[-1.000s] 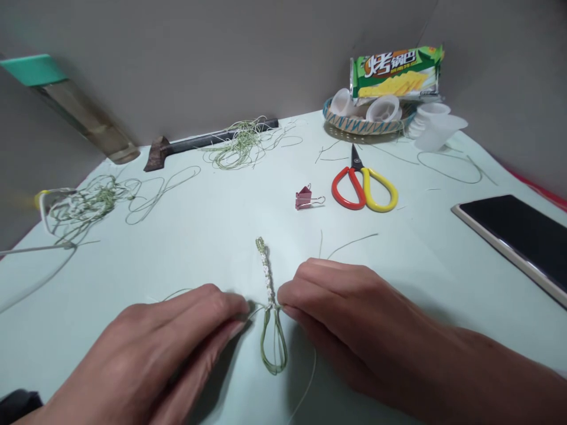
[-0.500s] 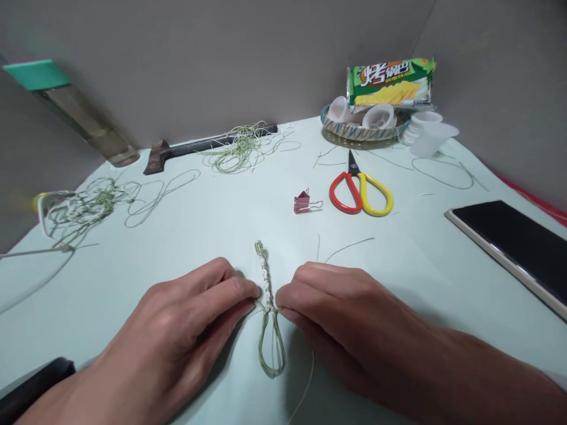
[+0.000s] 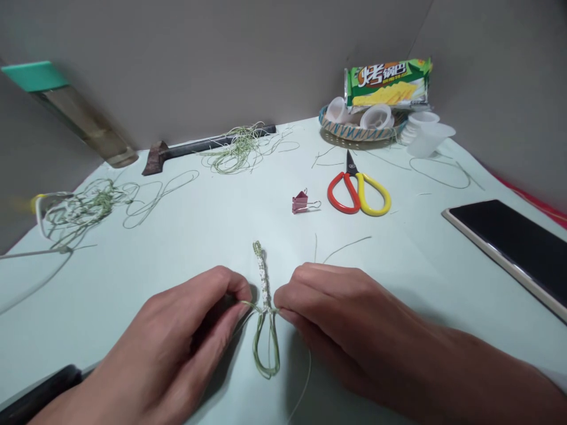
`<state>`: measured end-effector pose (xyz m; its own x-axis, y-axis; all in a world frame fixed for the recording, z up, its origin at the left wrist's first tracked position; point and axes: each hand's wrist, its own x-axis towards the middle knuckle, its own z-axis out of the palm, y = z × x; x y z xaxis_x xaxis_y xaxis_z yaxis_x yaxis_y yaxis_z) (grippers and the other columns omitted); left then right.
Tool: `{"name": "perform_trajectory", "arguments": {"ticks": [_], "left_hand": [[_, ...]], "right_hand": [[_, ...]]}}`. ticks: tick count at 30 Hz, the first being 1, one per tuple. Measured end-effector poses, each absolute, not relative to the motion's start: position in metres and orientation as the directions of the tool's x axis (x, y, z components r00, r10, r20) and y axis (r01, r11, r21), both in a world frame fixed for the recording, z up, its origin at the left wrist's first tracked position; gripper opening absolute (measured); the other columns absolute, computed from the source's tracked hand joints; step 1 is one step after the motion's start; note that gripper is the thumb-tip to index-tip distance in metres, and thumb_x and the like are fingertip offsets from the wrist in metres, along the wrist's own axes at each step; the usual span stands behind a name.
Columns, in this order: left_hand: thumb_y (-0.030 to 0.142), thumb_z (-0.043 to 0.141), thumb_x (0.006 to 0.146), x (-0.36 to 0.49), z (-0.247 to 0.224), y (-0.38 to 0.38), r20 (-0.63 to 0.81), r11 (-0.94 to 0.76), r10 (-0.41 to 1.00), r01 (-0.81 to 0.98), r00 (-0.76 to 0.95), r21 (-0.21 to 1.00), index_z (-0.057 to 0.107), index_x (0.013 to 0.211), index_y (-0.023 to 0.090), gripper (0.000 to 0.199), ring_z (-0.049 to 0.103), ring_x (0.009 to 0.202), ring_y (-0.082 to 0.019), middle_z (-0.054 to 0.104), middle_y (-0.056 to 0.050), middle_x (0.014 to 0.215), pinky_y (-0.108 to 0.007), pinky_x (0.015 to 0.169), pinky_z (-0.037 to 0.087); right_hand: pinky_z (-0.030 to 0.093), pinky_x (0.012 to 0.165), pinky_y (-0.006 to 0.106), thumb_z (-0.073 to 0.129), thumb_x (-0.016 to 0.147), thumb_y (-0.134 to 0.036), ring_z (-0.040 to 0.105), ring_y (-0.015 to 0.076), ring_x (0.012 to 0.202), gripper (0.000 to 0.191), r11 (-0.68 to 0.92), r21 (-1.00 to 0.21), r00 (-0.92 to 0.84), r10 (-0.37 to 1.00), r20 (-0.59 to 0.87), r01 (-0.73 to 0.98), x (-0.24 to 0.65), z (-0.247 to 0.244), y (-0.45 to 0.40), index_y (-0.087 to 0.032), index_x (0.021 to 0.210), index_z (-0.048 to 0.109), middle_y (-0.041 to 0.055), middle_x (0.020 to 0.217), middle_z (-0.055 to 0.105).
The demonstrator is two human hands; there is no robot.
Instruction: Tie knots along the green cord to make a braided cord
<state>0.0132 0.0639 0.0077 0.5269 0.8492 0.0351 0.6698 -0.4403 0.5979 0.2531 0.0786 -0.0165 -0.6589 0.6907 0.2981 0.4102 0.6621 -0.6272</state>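
A knotted green-and-white cord (image 3: pixel 263 277) lies on the pale table between my hands, its looped end of green strands (image 3: pixel 267 354) toward me and a small loop at its far tip. My left hand (image 3: pixel 190 330) pinches a green strand that comes out of the cord's left side, at the base of the knotted part. On the other side, my right hand (image 3: pixel 336 319) is closed on a strand at the same level; its fingertips hide most of the grip. Thin thread ends stick out beyond and below my right hand.
Scissors (image 3: pixel 359 192) and a pink binder clip (image 3: pixel 301 202) lie beyond my hands. A phone (image 3: pixel 514 242) is at right. Farther back are a hammer (image 3: pixel 195 146), tangled green threads (image 3: pixel 239 150), a basket (image 3: pixel 354 131) with cups and a snack pack (image 3: pixel 390 82), and a bottle (image 3: pixel 88 124).
My left hand has drawn slightly left, away from the cord, and more of the green strand at its fingertips shows. My right hand has hardly moved.
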Motion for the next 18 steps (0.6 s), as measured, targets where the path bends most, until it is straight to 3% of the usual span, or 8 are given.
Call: {"name": "perform_trajectory", "arguments": {"ticks": [3, 7, 18], "left_hand": [[0.029, 0.05, 0.109, 0.014, 0.008, 0.065, 0.009, -0.417, 0.854, 0.673, 0.521, 0.611, 0.056, 0.106, 0.032, 0.008, 0.064, 0.07, -0.008, 0.068, 0.009, 0.087, -0.013, 0.064, 0.049], [0.024, 0.051, 0.108, 0.014, 0.009, 0.066, 0.031, -0.464, 0.827, 0.651, 0.561, 0.601, 0.059, 0.113, 0.034, 0.014, 0.066, 0.076, -0.008, 0.067, 0.008, 0.092, -0.014, 0.069, 0.05], [0.018, 0.051, 0.106, 0.017, 0.004, 0.067, 0.116, -0.519, 0.802, 0.589, 0.585, 0.619, 0.064, 0.101, 0.032, 0.019, 0.065, 0.068, -0.008, 0.065, 0.008, 0.08, -0.015, 0.064, 0.047]], "right_hand": [[0.039, 0.058, 0.026, 0.048, 0.094, -0.005, 0.044, 0.0121, 0.061, 0.024, 0.669, -0.631, -0.659, 0.683, 0.315, 0.392, 0.253, -0.017, 0.079, -0.021, 0.077, 0.054, -0.0035, 0.07, 0.051], [0.04, 0.058, 0.027, 0.047, 0.094, -0.004, 0.046, 0.0122, 0.06, 0.024, 0.675, -0.629, -0.662, 0.678, 0.32, 0.387, 0.254, -0.015, 0.078, -0.019, 0.079, 0.057, -0.0026, 0.07, 0.054], [0.04, 0.057, 0.026, 0.053, 0.092, -0.004, 0.048, 0.0119, 0.059, 0.026, 0.698, -0.589, -0.697, 0.655, 0.292, 0.408, 0.25, -0.004, 0.08, -0.023, 0.075, 0.052, -0.0055, 0.066, 0.054]]}}
